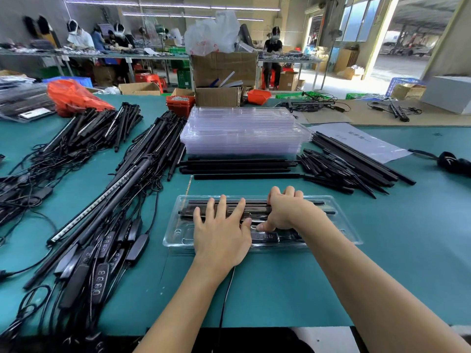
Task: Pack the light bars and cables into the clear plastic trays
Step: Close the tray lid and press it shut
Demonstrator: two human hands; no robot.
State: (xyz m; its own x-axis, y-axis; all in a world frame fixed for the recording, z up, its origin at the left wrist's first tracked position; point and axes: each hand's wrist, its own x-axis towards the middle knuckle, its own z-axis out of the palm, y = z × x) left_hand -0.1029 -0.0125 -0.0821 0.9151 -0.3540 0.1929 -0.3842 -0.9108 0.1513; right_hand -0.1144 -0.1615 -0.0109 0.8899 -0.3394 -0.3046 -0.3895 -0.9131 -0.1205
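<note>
A clear tray point(341, 226) lies on the teal surface point(382, 276), holding black light bars point(257, 208) and a controller point(265, 236). The left hand point(220, 233) presses flat, fingers straight, on the bars; the right hand point(285, 212) curls its fingers over them. Beyond sits a stack of empty trays point(242, 133).

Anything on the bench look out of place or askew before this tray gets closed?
One thing: a black cable trails out of the clear tray under the left hand and runs off the table's near edge, so it is not yet packed. The right hand presses the light bars, which lie straight.
</note>
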